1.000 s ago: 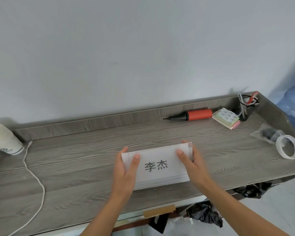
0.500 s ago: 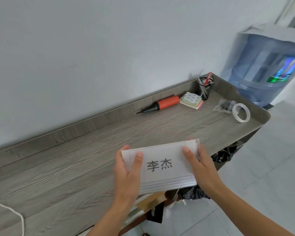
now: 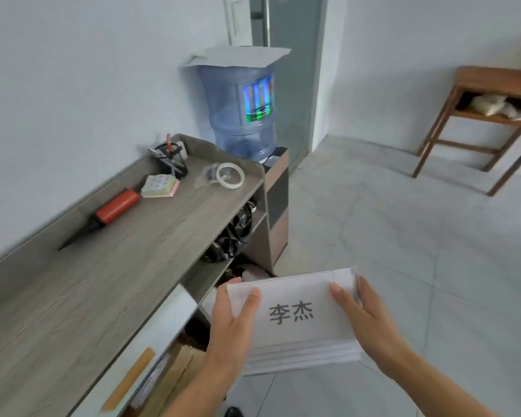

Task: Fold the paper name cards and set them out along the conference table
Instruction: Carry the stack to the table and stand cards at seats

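- Both hands hold a stack of name cards (image 3: 295, 319) by its short ends: the left hand (image 3: 233, 329) wraps the left end with its thumb laid flat on the top sheet, and the right hand (image 3: 364, 322) does the same at the right end.
- Held at the near middle of the view, the stack is up in the air over the tiled floor (image 3: 403, 266), off the near right edge of the grey desk (image 3: 109, 266).
- Printed characters face up on the top card; several sheet edges show along the stack's near side, so I judge there are a good few cards in it.
- No card is set out anywhere in view, and no conference table shows; I judge the placing has not begun.
- Whether these cards are already folded I cannot tell.
- One second ago the stack rested on the desk under both hands. Now it is lifted clear, and the view has swung right to take in a water bottle (image 3: 241, 106) and a wooden side table (image 3: 491, 94).
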{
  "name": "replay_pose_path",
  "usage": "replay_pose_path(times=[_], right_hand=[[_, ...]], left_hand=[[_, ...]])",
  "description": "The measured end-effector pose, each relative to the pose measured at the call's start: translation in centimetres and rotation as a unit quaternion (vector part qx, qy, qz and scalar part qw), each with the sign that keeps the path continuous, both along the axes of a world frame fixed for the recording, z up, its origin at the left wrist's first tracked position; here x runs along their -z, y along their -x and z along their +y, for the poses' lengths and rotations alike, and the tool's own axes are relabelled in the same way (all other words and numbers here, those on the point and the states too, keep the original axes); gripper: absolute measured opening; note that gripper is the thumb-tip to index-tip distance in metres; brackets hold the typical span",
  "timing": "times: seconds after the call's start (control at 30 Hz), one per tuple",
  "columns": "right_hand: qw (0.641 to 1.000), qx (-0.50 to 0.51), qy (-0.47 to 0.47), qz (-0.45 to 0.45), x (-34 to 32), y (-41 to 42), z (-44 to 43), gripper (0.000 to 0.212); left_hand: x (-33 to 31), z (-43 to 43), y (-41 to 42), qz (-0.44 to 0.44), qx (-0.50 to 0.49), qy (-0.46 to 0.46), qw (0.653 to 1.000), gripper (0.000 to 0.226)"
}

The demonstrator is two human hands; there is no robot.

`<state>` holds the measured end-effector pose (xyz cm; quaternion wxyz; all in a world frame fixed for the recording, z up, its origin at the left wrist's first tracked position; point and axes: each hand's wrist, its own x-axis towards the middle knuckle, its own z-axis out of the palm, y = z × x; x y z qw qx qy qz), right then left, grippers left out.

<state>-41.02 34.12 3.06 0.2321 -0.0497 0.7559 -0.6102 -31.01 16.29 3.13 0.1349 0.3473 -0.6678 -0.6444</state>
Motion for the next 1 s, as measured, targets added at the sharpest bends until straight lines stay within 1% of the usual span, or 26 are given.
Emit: replay_pose_path(times=[0.13, 0.27, 0.33, 0.43, 0.5, 0.53, 0.63, 0.73, 0.83, 0.93, 1.0], right_hand=[[0.994, 0.106, 0.012, -0.011, 0.0, 1.6, 8.1, 0.020], [0.977, 0.210, 0.031, -0.013, 0.4, 3.2, 14.9, 0.017], [0.965, 0.258, 0.041, -0.014, 0.7, 4.0, 18.0, 0.017], [0.941, 0.335, 0.047, -0.012, 1.0, 5.7, 22.4, 0.024], [0.920, 0.388, 0.052, -0.011, 1.0, 6.9, 25.2, 0.016], [0.908, 0.415, 0.053, -0.010, 1.0, 7.5, 26.5, 0.013], [0.871, 0.490, 0.036, -0.009, 1.3, 8.9, 30.4, 0.022], [0.827, 0.560, 0.041, -0.014, 1.9, 9.0, 33.9, 0.018], [0.782, 0.621, 0.048, -0.024, 2.7, 8.1, 37.6, 0.023], [0.736, 0.674, 0.058, -0.031, 3.6, 6.7, 41.9, 0.023], [0.711, 0.700, 0.061, -0.032, 4.4, 5.8, 45.3, 0.022]], left_hand=[[0.2, 6.3, 5.5, 0.004, 0.096, -0.009, 0.995, 0.016], [0.7, 12.1, 11.7, -0.007, 0.202, -0.020, 0.979, 0.022], [0.9, 15.0, 15.0, -0.010, 0.252, -0.020, 0.968, 0.025], [1.3, 19.8, 20.2, -0.012, 0.324, -0.026, 0.946, 0.031], [1.4, 23.2, 23.6, -0.016, 0.371, -0.028, 0.928, 0.034], [1.5, 25.0, 25.2, -0.018, 0.394, -0.030, 0.918, 0.035], [1.7, 30.3, 29.3, -0.020, 0.465, -0.029, 0.885, 0.029], [2.1, 35.8, 32.3, -0.023, 0.536, -0.017, 0.844, 0.021], [2.6, 41.9, 33.8, -0.035, 0.603, -0.003, 0.797, 0.030], [3.4, 48.2, 34.1, -0.049, 0.658, 0.007, 0.751, 0.021], [4.0, 52.8, 34.2, -0.056, 0.688, 0.016, 0.723, 0.021]])
